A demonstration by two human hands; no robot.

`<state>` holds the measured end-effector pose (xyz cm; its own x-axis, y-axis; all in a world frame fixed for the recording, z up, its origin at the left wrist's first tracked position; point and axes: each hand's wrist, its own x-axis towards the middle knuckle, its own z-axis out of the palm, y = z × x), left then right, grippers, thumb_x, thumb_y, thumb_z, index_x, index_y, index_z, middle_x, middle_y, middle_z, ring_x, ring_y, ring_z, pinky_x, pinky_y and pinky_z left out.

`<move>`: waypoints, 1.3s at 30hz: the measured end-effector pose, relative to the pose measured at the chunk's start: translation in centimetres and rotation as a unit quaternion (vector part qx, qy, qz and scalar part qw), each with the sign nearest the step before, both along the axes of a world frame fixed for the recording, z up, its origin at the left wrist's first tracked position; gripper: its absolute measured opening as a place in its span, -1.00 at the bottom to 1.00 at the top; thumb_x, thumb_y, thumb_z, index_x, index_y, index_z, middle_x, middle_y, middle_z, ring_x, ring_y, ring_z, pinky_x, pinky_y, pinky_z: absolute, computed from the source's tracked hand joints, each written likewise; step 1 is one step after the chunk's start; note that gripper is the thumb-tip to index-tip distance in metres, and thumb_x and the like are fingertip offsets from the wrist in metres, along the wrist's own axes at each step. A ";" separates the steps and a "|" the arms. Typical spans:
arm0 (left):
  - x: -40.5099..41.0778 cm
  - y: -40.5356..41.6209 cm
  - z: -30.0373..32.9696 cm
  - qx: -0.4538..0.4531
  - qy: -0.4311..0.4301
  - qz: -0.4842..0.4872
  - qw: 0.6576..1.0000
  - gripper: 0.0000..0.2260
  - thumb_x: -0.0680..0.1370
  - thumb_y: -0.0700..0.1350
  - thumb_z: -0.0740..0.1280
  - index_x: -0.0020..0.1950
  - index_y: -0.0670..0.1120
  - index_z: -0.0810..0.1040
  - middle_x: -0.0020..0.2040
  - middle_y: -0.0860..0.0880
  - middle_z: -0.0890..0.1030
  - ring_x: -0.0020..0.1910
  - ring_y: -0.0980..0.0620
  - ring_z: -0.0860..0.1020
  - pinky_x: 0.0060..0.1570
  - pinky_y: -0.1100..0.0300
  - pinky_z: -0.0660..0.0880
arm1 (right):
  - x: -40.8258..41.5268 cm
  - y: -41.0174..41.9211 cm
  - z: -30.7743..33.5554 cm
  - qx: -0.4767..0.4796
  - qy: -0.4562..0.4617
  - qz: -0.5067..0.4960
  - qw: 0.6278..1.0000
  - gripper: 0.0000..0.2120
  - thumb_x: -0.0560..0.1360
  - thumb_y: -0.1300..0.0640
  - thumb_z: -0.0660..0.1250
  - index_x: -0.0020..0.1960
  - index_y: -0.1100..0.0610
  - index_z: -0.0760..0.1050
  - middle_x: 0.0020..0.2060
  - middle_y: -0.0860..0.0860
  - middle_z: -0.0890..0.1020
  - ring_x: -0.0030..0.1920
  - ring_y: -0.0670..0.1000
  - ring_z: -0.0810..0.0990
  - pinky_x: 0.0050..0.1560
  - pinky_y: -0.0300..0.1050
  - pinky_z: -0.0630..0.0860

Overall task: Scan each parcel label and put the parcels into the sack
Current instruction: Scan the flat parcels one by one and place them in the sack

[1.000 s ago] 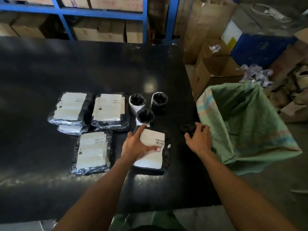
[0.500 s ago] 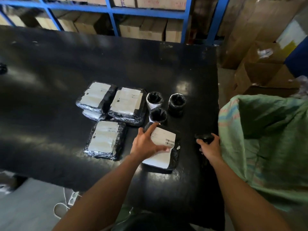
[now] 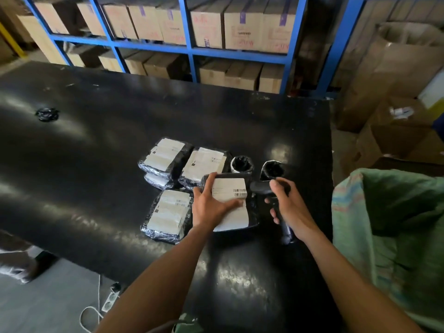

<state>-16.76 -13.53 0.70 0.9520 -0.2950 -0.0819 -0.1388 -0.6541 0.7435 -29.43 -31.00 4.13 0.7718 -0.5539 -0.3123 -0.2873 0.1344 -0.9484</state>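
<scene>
- Far left on the black table (image 3: 72,145), a small crumpled scrap of black plastic (image 3: 46,114) is lying well apart from everything else; no part in the job is being played by it, as far as can be judged.
- Next along, a cluster of flat black-wrapped parcels is waiting: a stacked pair (image 3: 163,157) at the back left, a single flat parcel (image 3: 204,164) just beside it, and a near parcel (image 3: 169,213) in front, all label-up and untouched.
- At centre, the parcel in hand (image 3: 230,204) is being gripped by the left hand (image 3: 211,207), thumb along its far edge and fingers spread over the white label, with its barcode (image 3: 240,192) being left uncovered; it looks tilted up a little from the table.
- Behind it, two round black-wrapped parcels (image 3: 242,164) are being left standing, one partly hidden by the right hand.
- Just right of the label, the scanner (image 3: 260,187) is being clenched in the right hand (image 3: 289,207), head turned towards the barcode; whether a scan is being fired cannot be told.
- Far right, the green sack (image 3: 389,212) is being kept open beside the table edge; its inside is in shadow, so what is already bagged cannot be told.
- By judgement, plenty is remaining: this parcel is being scanned and not yet sacked, and every other parcel is waiting.
</scene>
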 end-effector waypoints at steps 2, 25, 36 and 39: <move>0.9 0.2 0.3 0.004 -0.006 0.003 1.000 -0.06 0.17 0.38 0.56 0.47 0.38 0.20 0.14 -0.02 0.35 0.09 -0.08 0.53 0.07 0.12 0.50 | 0.2 1.2 0.8 -0.050 -0.004 0.037 0.998 -0.59 0.58 -0.24 0.32 0.36 -0.15 0.37 -0.09 0.11 0.70 -0.38 0.07 0.56 -0.43 -0.06 0.48; 2.0 1.7 0.1 0.020 -0.012 0.023 0.999 -0.05 0.18 0.40 0.55 0.49 0.36 0.19 0.23 -0.08 0.35 0.10 -0.16 0.56 0.05 0.06 0.54 | 0.7 4.0 2.3 -0.053 -0.028 0.060 0.996 -0.60 0.58 -0.14 0.38 0.36 -0.14 0.37 -0.04 0.13 0.70 -0.42 0.06 0.56 -0.40 -0.06 0.51; 4.3 9.0 1.3 -0.001 -0.015 0.133 0.991 -0.06 0.13 0.39 0.57 0.44 0.38 0.25 0.10 -0.01 0.36 0.07 -0.11 0.56 0.07 0.11 0.48 | 4.3 7.1 -2.6 -0.023 0.042 0.004 0.999 -0.46 0.54 0.19 0.45 0.44 -0.03 0.33 -0.02 0.07 0.70 -0.25 0.08 0.75 -0.17 0.06 0.71; 5.1 11.6 1.7 0.000 -0.018 0.169 0.985 -0.07 0.11 0.40 0.57 0.43 0.39 0.27 0.09 -0.05 0.39 0.07 -0.15 0.57 0.13 0.06 0.50 | 5.0 8.8 -5.2 -0.094 0.118 0.043 0.988 -0.39 0.51 0.08 0.48 0.48 0.01 0.32 -0.04 -0.03 0.67 -0.18 0.03 0.77 -0.05 -0.04 0.68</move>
<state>-11.62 -1.90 2.43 0.9981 0.0403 -0.0470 0.0618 -0.6671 0.7424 -24.40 -22.18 -1.09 0.7366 -0.5542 -0.3876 -0.5063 -0.0719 -0.8593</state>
